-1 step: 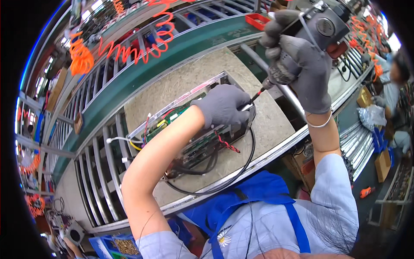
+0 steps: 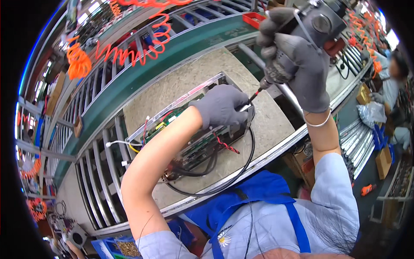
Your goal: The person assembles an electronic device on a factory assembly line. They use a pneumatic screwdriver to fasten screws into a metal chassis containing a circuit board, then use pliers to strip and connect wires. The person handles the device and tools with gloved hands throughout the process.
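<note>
An open metal chassis (image 2: pixel 172 114) with a green circuit board and coloured wires lies on a chipboard pallet (image 2: pixel 172 86). My left hand (image 2: pixel 220 105), in a grey glove, curls over the chassis's right end, fingers closed by the driver tip. My right hand (image 2: pixel 302 64), also gloved, grips an electric screwdriver (image 2: pixel 321 21) from above. Its bit (image 2: pixel 255 95) slants down to the fingers of my left hand. A black cable (image 2: pixel 243 166) loops from the chassis across the pallet's near side.
Metal conveyor rollers (image 2: pixel 99 172) run left of the pallet, a green rail (image 2: pixel 142 73) behind it. Orange coiled hoses (image 2: pixel 129 49) hang above. A red bin (image 2: pixel 254 18) sits at the back. Another person (image 2: pixel 390 82) works at far right. A blue bin of small parts (image 2: pixel 125 248) is lower left.
</note>
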A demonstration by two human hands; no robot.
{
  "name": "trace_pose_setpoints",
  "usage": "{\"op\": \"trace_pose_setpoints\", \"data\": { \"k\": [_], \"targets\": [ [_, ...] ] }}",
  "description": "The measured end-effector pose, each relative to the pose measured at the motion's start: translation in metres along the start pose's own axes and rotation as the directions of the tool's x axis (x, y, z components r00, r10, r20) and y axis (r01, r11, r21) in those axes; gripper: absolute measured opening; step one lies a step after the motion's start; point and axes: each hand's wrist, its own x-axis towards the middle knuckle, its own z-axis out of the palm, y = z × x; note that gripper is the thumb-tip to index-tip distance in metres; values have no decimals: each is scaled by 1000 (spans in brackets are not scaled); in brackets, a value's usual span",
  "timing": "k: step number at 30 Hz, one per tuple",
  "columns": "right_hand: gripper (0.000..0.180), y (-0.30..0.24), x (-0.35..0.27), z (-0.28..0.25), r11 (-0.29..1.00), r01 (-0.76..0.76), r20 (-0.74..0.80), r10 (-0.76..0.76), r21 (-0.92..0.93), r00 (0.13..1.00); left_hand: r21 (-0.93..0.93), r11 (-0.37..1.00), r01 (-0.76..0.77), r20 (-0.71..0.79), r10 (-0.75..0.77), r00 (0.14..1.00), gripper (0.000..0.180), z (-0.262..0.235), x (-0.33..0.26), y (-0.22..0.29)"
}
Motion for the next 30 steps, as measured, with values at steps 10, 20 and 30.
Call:
{"op": "trace_pose_setpoints", "data": {
  "k": [10,20,30],
  "targets": [
    [27,1,1,-33,993,-111,69,113,-33,991,-271,958,91,157,-49,986,22,-3,16,4],
    [11,10,33,8,944,223,246,-163,-243,956,-60,993,106,91,-100,991,31,-4,11,1],
    [9,6,37,13,995,85,276,-68,-53,959,-109,987,122,71,-115,991,35,-1,8,-2]
  ]
}}
